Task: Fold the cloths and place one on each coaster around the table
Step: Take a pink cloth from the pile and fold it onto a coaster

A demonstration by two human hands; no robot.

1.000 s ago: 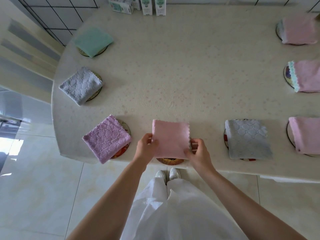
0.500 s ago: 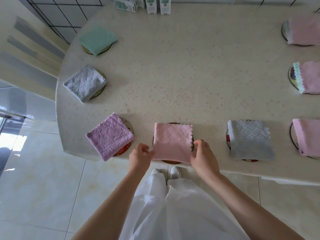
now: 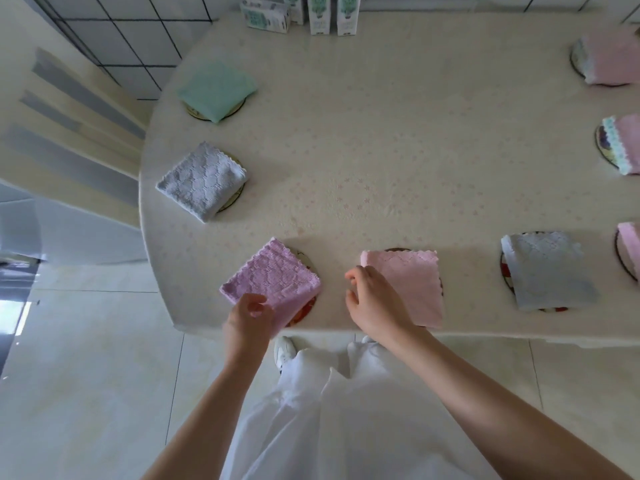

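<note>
A folded pink cloth (image 3: 412,285) lies flat on a round coaster (image 3: 398,250) near the table's front edge. My right hand (image 3: 375,306) rests over that cloth's left edge, fingers apart. To the left, a folded purple cloth (image 3: 273,275) sits at an angle on its coaster (image 3: 304,310). My left hand (image 3: 247,320) covers its near corner with loosely curled fingers; whether it grips the cloth is unclear. Folded cloths also lie on coasters around the table: grey (image 3: 202,180) and green (image 3: 216,88) at the left, grey (image 3: 547,268) at the right.
The oval table (image 3: 381,150) has a cream patterned cover. Three more pink cloths on coasters (image 3: 613,58) (image 3: 628,140) (image 3: 632,247) line the right edge. Cartons (image 3: 318,12) stand at the far edge. Tiled floor lies below the front edge.
The pink cloth was lowered onto its coaster and both hands let go of it. My left hand moved left onto the purple cloth; my right hand shifted to the pink cloth's left edge.
</note>
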